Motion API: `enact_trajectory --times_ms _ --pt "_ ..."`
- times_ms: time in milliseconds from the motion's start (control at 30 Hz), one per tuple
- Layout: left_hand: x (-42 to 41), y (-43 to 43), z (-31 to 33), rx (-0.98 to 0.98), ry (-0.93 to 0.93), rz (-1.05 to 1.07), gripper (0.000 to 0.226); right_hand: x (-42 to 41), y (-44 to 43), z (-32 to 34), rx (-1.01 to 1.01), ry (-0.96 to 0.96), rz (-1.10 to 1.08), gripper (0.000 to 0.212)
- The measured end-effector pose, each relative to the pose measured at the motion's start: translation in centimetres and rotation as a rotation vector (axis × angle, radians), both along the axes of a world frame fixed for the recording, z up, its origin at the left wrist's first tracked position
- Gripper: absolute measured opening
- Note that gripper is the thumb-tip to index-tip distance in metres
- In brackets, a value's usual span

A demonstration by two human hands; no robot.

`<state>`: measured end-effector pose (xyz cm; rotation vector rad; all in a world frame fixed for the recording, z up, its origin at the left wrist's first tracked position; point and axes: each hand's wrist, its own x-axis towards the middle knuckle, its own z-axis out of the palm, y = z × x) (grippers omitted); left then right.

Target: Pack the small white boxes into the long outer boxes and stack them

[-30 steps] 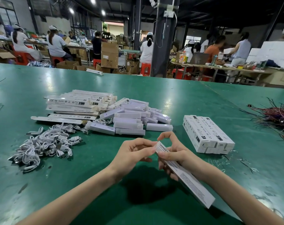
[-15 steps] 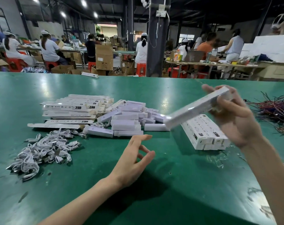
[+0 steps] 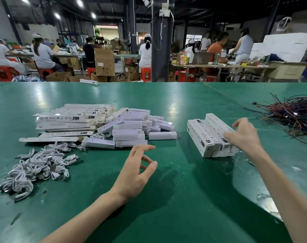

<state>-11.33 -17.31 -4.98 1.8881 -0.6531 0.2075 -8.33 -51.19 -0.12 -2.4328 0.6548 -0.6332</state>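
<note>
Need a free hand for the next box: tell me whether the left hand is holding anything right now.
No. The left hand hovers above the green table, holding and touching nothing.

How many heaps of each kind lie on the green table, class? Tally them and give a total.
Heaps of long outer boxes: 1
Heaps of small white boxes: 1
Heaps of white cables: 1
Stacks of packed boxes: 1
Tangles of coloured wires: 1
Total: 5
</note>
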Motion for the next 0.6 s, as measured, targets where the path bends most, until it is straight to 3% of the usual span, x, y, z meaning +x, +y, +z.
enact_trajectory --times_ms 67,167,300,600 --pt "0.00 -0.03 -0.07 0.000 -0.004 0.000 0.034 0.07 -0.22 -0.23 0.003 0.076 -0.012 0.048" --pt "0.00 -0.04 -0.19 0.003 -0.005 0.001 0.033 0.02 -0.22 -0.13 0.037 0.123 0.003 0.025" --pt "0.00 -0.06 -0.20 0.006 -0.007 -0.001 0.034 0.01 -0.61 -0.17 0.106 0.053 -0.060 0.043" --pt "0.04 -0.07 -0.33 0.020 -0.015 0.010 0.040 0.04 -0.45 -0.37 0.087 0.036 -0.131 0.042"
